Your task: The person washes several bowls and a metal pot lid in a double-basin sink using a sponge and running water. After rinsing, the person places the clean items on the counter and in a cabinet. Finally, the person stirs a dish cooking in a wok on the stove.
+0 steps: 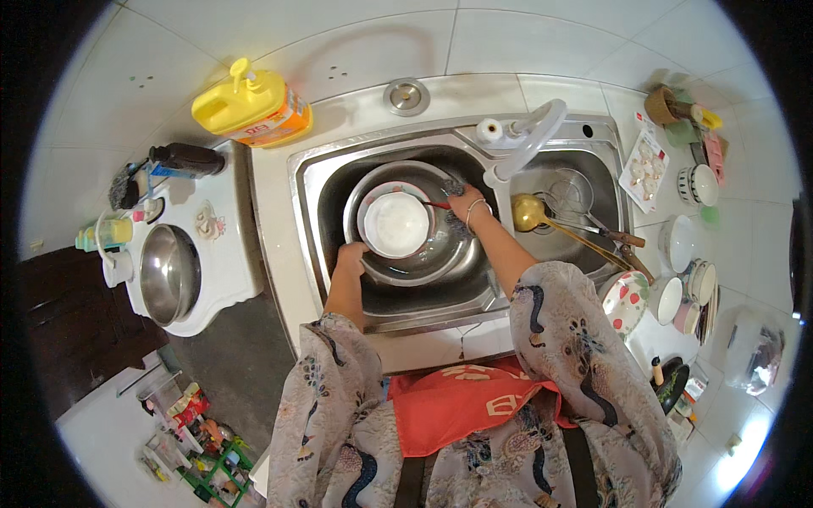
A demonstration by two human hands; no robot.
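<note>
While the white plate [396, 224] lies in the steel basin [423, 262] in the left sink [318, 182], my left hand [350, 256] curls its fingers over the basin's near-left rim, and my right hand [465, 206] pinches a dark scrubber [455, 188] at the plate's far-right edge, beside the tap [529, 140].

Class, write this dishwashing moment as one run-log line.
left hand: gripping metal basin rim | right hand: scrubbing with dark scourer | white plate: in basin | place: left sink
</note>
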